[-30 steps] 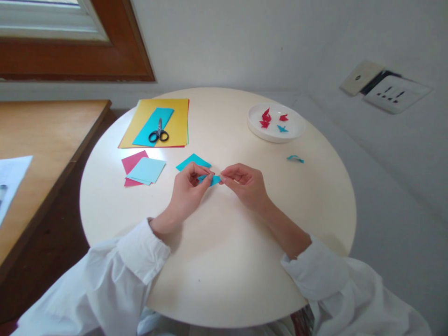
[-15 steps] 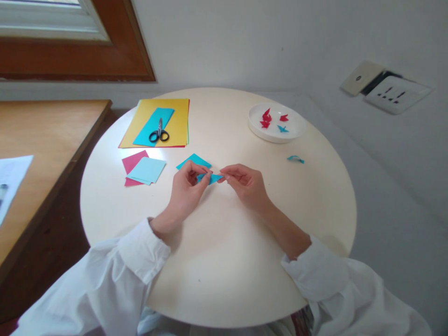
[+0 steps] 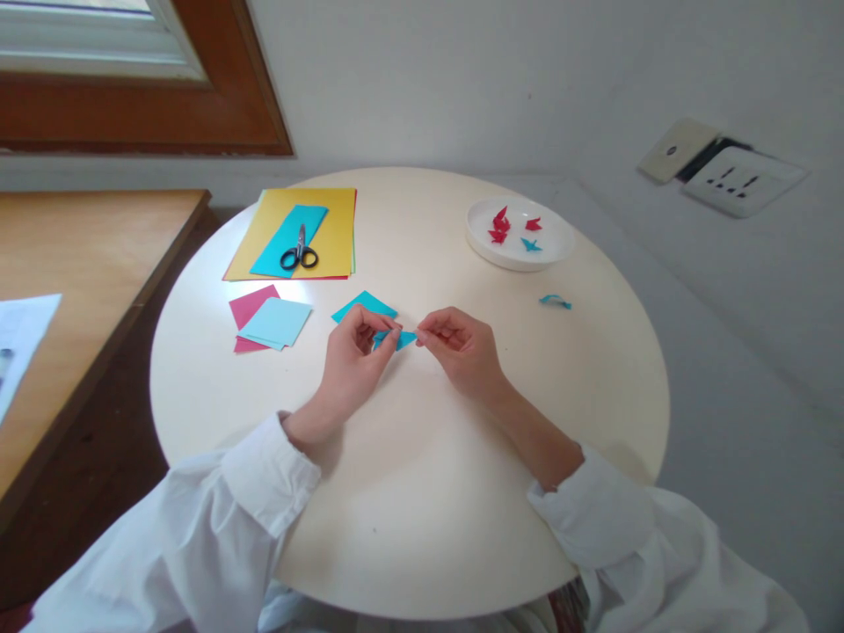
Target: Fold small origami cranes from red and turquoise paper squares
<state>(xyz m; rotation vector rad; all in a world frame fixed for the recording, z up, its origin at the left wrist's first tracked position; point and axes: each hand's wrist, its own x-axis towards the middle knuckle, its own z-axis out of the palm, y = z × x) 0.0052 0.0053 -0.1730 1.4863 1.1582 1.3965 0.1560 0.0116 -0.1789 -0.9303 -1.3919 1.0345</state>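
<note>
two hands (image 3: 352, 362) (image 3: 463, 352) on one blue paper (image 3: 404, 339)

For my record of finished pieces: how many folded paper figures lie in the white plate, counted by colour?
Red figures: 3
Blue figures: 1
Total in the plate: 4

1. White long sleeves cover both arms. The left sleeve (image 3: 217, 536) shows at 7 o'clock in the view and the right sleeve (image 3: 659, 563) at 5 o'clock.
2. Each sleeve ends in a wide, loose cuff partway up the forearm.
3. The white cloth is light and rumpled, with soft folds and creases.
4. The left hand (image 3: 352, 365) and right hand (image 3: 462, 350) are bare.
5. At 6 o'clock more white cloth bunches between the sleeves. Beside it is a small darker patch, possibly patterned fabric.
</note>
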